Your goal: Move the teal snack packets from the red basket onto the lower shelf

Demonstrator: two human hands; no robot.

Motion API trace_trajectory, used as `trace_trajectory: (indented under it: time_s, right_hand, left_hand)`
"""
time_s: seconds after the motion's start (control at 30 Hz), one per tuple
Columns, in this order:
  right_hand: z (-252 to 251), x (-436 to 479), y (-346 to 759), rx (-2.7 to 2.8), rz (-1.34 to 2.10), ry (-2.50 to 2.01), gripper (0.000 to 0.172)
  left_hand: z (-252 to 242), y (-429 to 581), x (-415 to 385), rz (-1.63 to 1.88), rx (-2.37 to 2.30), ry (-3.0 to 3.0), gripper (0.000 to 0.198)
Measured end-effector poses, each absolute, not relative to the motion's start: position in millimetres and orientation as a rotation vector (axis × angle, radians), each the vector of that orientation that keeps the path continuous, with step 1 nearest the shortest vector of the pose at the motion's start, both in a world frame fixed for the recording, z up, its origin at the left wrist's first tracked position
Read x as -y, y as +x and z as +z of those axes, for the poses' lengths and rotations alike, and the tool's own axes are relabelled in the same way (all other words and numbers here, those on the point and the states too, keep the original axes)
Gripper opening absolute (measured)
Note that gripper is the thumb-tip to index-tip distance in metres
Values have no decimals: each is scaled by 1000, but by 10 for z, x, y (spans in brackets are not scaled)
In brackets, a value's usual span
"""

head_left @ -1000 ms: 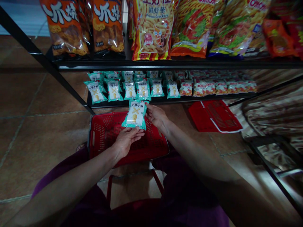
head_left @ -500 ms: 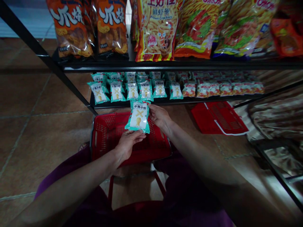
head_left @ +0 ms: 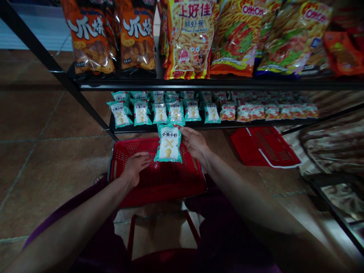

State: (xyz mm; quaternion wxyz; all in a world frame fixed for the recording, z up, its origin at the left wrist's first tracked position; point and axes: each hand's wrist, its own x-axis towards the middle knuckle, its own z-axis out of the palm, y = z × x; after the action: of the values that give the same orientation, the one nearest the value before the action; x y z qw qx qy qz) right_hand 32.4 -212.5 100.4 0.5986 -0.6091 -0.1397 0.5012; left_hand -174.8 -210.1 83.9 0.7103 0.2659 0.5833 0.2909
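A teal and white snack bag (head_left: 169, 145) hangs over the red basket (head_left: 159, 195), its printed front facing me. My right hand (head_left: 195, 143) pinches the bag at its upper right edge. My left hand (head_left: 135, 167) is off the bag, to its left above the basket, with fingers stretched out and nothing in them. Several matching teal bags (head_left: 141, 112) stand in rows on the lower shelf (head_left: 170, 127) just beyond the held bag.
Large snack bags (head_left: 189, 41) stand on the upper shelf (head_left: 199, 84). Small red and white packs (head_left: 250, 110) fill the lower shelf's right part. A second red basket (head_left: 267, 148) lies on the floor at right. A black shelf post (head_left: 61, 74) slants at left.
My left hand has let go of the bag's bottom edge and moved left, its fingers now apart. My right hand still holds the bag, which hangs a little more upright.
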Motion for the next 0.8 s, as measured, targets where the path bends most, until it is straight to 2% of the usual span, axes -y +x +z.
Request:
trace_trajectory:
  time_s: [0.1, 0.23, 0.5, 0.8]
  right_hand:
    - [982, 2178, 271, 470, 1320, -1396, 4]
    - [947, 2226, 157, 643, 1375, -1400, 5]
    - [942, 2244, 130, 812, 1385, -1441, 8]
    - [910, 2264, 102, 812, 1346, -1453, 9]
  left_hand:
    - [872, -1811, 1864, 779, -1196, 630, 20]
    - [922, -1791, 1697, 674, -1037, 746, 29]
    - [921, -1627, 1844, 609, -1058, 903, 5]
    - [918, -1563, 1833, 739, -1124, 876, 14]
